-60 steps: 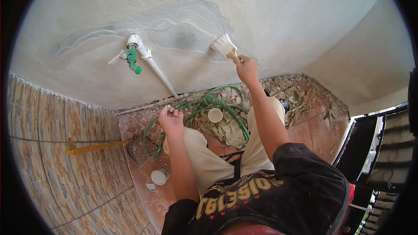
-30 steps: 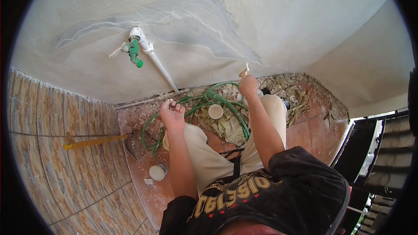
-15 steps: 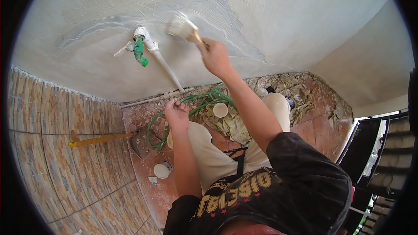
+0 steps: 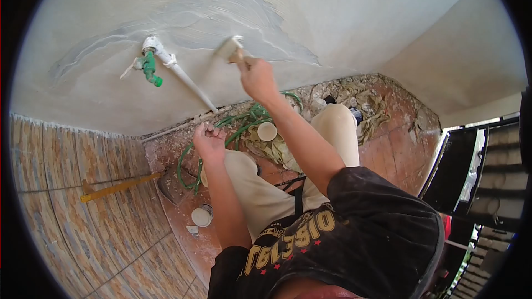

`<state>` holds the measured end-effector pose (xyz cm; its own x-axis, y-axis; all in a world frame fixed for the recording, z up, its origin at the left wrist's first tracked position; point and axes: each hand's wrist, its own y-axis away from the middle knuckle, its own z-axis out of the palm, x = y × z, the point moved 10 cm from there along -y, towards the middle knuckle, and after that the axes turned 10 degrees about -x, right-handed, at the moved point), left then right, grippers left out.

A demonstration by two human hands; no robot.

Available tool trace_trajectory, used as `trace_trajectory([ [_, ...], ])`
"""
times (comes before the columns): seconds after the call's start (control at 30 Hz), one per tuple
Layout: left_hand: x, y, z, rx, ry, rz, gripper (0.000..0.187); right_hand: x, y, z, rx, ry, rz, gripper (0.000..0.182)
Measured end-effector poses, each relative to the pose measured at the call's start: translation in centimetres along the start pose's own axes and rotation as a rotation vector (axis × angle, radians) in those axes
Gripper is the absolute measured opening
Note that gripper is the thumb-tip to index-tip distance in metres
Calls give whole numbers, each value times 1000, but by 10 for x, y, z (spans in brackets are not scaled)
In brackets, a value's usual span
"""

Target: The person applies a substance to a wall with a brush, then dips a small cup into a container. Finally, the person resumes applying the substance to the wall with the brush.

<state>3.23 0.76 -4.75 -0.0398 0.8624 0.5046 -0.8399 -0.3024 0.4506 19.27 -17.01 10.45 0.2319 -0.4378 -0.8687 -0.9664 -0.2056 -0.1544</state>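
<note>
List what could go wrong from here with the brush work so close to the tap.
1. The wide pale-bristled brush in the right hand works the wet grey patch beside the green plastic tap; a stray stroke may smear it.
2. The coiled green hose lies by the knees and could snag a foot.
3. Drips may land on the white round cup below.

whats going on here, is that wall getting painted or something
A person's right hand holds a wide brush against the pale wall, at the lower edge of a wet grey patch beside a green tap and white pipe. The left hand is curled near the knee, above a green hose on the littered floor.
</note>
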Motion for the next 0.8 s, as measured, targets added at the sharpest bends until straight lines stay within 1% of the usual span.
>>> trace_trajectory([
  [0.03, 2, 0, 2, -4, -4, 22, 12, 6, 1, -2, 13, 0, 11, 25],
  [0.1, 2, 1, 1, -15, -9, 19, 12, 13, 6, -5, 117, -51, -71, 26],
  [0.13, 2, -3, -2, -15, -5, 7, 12, 39, 9, -8, 139, -79, -32, 28],
  [0.2, 2, -3, -6, -6, 3, -2, 12, 121, 13, -2, 37, -84, 238, 29],
  [0.27, 1, -2, -1, 9, 20, -5, 13, 220, 21, 5, 157, -255, 485, 26],
  [0.33, 0, -1, -1, 23, 15, -5, 13, 266, 33, 8, 193, -494, 734, 20],
  [0.37, 1, 0, -1, 31, 7, 1, 13, 271, 30, 6, 191, -493, 734, 20],
  [0.43, 3, -2, -1, 16, 14, 4, 13, 286, 35, 11, 319, -749, 877, 18],
  [0.47, 2, -2, -3, 7, 19, -1, 13, 287, 33, 12, 316, -751, 877, 18],
  [0.5, 3, -1, -4, 10, 16, 0, 13, 292, 38, 9, 378, -699, 916, 18],
  [0.53, 3, 0, -5, 19, 2, 3, 14, 297, 45, 5, 442, -648, 955, 23],
  [0.57, 5, 0, -6, 26, -12, 5, 14, 300, 47, 5, 442, -653, 958, 23],
  [0.6, 6, -1, -5, 24, -14, 6, 14, 296, 55, -9, 567, -677, 969, 16],
  [0.63, 5, -1, -5, 24, -14, 3, 14, 306, 62, -19, 691, -698, 977, 8],
  [0.67, 4, -1, -6, 25, -12, -2, 14, 336, 66, -30, 879, -656, 994, 9],
  [0.7, 3, -1, -6, 23, -12, -6, 14, 341, 63, -42, 883, -654, 994, 9],
  [0.8, 1, -6, 4, -17, -21, -18, 14, 332, 25, -60, 421, -652, 973, 10],
])
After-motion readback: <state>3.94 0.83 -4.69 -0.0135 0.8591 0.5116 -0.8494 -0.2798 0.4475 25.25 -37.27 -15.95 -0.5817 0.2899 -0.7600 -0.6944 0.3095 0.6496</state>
